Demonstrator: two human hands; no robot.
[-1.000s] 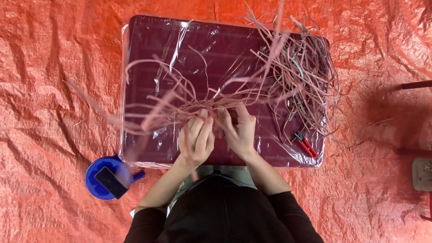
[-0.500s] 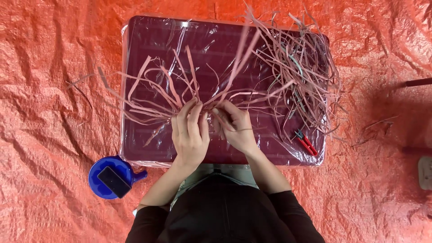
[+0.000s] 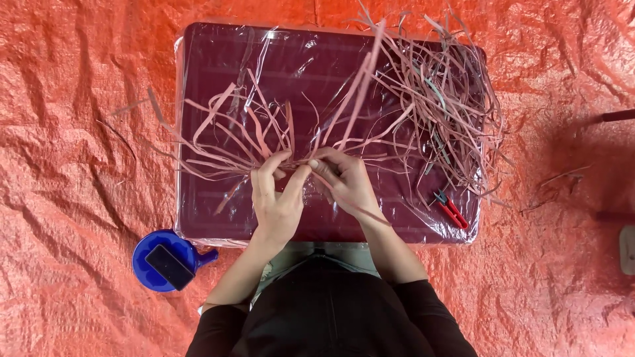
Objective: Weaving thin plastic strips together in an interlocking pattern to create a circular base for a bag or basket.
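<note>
At the far left we see the crumpled orange tarp that covers the floor, and on it, low and just off the board's near left corner, a blue round container with a dark flat object lying inside it. Next comes the dark maroon board, wrapped in clear glossy film, which carries everything we work on. Fanning over its left half are loose pink strips, their ends converging toward the middle. There our left hand has its fingers curled together and its fingertips pinching the gathered ends of those strips, and our right hand sits just beside it, touching fingertip to fingertip and pinching the same bunch, with 1 strip trailing down across its wrist. Further right, a tangled heap of strips lies on the board's right half and spills past its right edge. Near the board's near right corner rest small red-handled scissors, apart from both hands.
</note>
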